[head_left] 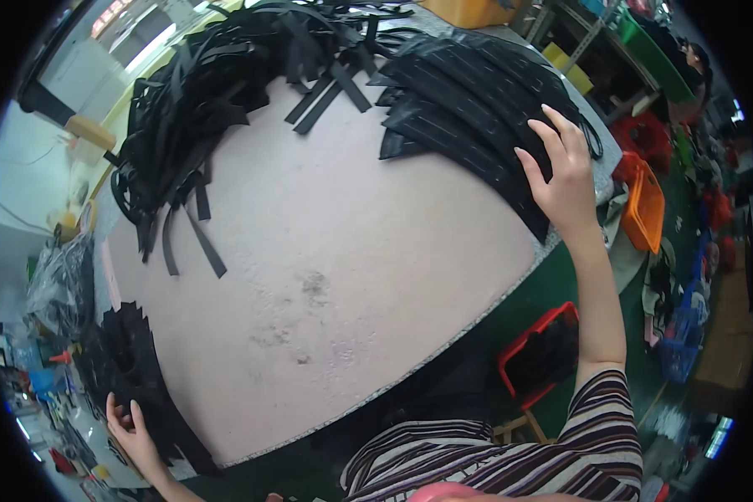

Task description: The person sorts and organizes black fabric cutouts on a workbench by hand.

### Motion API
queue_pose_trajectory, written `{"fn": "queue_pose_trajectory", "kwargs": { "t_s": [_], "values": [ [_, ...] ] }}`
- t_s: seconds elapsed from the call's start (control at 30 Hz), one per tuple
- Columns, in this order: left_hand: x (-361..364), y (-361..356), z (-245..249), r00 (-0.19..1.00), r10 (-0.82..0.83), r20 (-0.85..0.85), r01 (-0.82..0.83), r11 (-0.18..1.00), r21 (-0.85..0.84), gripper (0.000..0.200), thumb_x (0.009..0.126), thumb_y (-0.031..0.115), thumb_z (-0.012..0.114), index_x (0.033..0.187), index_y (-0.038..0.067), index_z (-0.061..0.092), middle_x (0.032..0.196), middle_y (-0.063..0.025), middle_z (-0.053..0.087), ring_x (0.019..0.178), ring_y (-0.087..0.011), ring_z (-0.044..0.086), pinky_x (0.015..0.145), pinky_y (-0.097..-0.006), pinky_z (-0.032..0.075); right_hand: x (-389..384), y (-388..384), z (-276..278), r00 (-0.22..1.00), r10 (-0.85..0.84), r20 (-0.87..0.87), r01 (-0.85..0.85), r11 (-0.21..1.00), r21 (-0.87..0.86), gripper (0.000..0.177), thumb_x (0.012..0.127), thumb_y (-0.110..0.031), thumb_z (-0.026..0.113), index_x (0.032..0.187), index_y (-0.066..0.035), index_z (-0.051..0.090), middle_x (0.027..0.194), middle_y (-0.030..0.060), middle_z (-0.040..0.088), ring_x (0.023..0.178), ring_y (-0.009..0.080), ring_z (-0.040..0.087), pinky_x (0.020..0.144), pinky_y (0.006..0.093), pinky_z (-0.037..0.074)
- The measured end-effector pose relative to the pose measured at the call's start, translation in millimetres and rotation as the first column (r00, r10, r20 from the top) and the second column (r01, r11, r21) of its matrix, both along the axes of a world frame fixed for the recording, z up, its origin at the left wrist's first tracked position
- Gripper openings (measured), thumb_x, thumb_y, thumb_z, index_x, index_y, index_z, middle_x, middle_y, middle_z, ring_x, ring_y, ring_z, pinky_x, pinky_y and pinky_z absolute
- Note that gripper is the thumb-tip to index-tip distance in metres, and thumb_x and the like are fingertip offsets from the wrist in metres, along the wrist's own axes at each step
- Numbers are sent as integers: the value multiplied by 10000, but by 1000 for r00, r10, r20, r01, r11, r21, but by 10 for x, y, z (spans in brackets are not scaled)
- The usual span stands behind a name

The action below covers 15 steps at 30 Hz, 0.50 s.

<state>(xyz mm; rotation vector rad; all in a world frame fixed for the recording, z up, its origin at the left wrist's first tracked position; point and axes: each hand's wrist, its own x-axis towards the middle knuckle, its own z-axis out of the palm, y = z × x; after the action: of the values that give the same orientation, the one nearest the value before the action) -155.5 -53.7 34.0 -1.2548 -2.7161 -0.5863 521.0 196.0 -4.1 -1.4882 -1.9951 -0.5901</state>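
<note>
On the right of the table, my right hand (567, 176) reaches over a stack of long black fabric pieces (468, 96) with short pale dashes on them. Its fingers are curved and spread, the tips right at the stack's outer part. Down at the left corner, my left hand (134, 435) hovers at another pile of black pieces (125, 347), thumb and fingers apart. Neither hand grips anything. A big tangled heap of black straps (217, 92) covers the table's far side, with several strap ends hanging toward the middle.
The pale tabletop (393, 276) has dark smudges near its middle and a curved front edge. Below it on the right stands a red crate (506, 368) with dark contents. An orange basket (644, 209) sits beyond the right edge. Another person (696, 71) is far back right.
</note>
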Motion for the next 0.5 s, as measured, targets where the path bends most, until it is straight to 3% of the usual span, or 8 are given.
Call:
{"fn": "queue_pose_trajectory", "kwargs": {
  "t_s": [0.03, 0.07, 0.1, 0.2, 0.27, 0.33, 0.43, 0.5],
  "values": [
    [28, 62, -63, 935, 19, -354, -13, 1000, 21, 476, 1012, 235, 674, 1458, 110, 563, 1289, -149, 545, 1167, -272, 565, 1012, -395, 468, 40, 59, -45, 999, 14, 43, -13, 1000, -18, 377, 878, -133, 762, 1221, -16, 660, 1295, 163, 652, 1197, 357, 600, 1018, 440, 506],
    [88, 91, -104, 883, -71, -464, 117, 991, 71, 473, 1009, 216, 672, 1454, 102, 563, 1287, -169, 552, 1198, -331, 566, 1047, -432, 457, 66, 108, -84, 996, 25, 84, -22, 999, -35, 392, 879, -132, 758, 1236, -5, 657, 1282, 167, 667, 1190, 349, 610, 1006, 429, 522],
    [353, 282, -68, 927, -151, -344, 210, 967, 143, 445, 1003, 185, 675, 1424, 80, 579, 1270, -162, 570, 1189, -328, 568, 1055, -426, 449, 61, 128, -78, 991, 21, 135, -20, 1000, -12, 394, 873, -103, 749, 1240, 11, 657, 1217, 170, 705, 1147, 331, 644, 979, 409, 544],
    [1138, 924, -30, 864, -462, -199, 491, 861, 130, 231, 922, 93, 722, 1148, 45, 707, 1170, -130, 627, 1176, -302, 574, 1032, -418, 431, 148, 194, 59, 972, 106, 209, -124, 989, 74, 319, 852, -24, 739, 1167, 9, 707, 1083, 147, 762, 1008, 292, 743, 877, 391, 597],
    [1454, 1409, -104, 723, -633, -276, 669, 742, 49, 170, 884, 71, 735, 1052, 56, 709, 1085, -120, 649, 1079, -299, 604, 973, -401, 440, 44, 119, 316, 961, 84, 264, -122, 984, 129, 295, 864, 24, 711, 1159, 18, 718, 1075, 143, 766, 988, 282, 754, 828, 372, 614],
    [1607, 2017, -232, 610, -725, -321, 784, 612, 107, 106, 872, 86, 749, 970, 78, 709, 983, -70, 679, 1011, -294, 622, 922, -403, 424, -295, -54, 535, 938, 202, 283, -254, 954, 162, 300, 847, 46, 708, 1147, 53, 716, 1060, 166, 761, 970, 307, 753, 838, 384, 619],
    [1665, 2948, -377, 558, -724, -406, 822, 547, 156, 123, 851, 112, 771, 961, 93, 721, 983, -48, 693, 1001, -257, 639, 894, -389, 438, -1010, -514, 433, 752, 612, 244, -619, 783, -57, 291, 802, -21, 698, 1069, 90, 729, 1029, 196, 748, 948, 309, 744, 882, 397, 624],
    [1689, 3419, -397, 567, -692, -447, 816, 546, 191, 142, 845, 145, 787, 954, 87, 719, 971, -41, 689, 998, -245, 641, 880, -387, 446, -1338, -886, 44, 561, 798, 220, -773, 600, -206, 333, 880, -123, 618, 1110, 90, 733, 1098, 213, 754, 1026, 307, 748, 905, 394, 613]
  ]
}}
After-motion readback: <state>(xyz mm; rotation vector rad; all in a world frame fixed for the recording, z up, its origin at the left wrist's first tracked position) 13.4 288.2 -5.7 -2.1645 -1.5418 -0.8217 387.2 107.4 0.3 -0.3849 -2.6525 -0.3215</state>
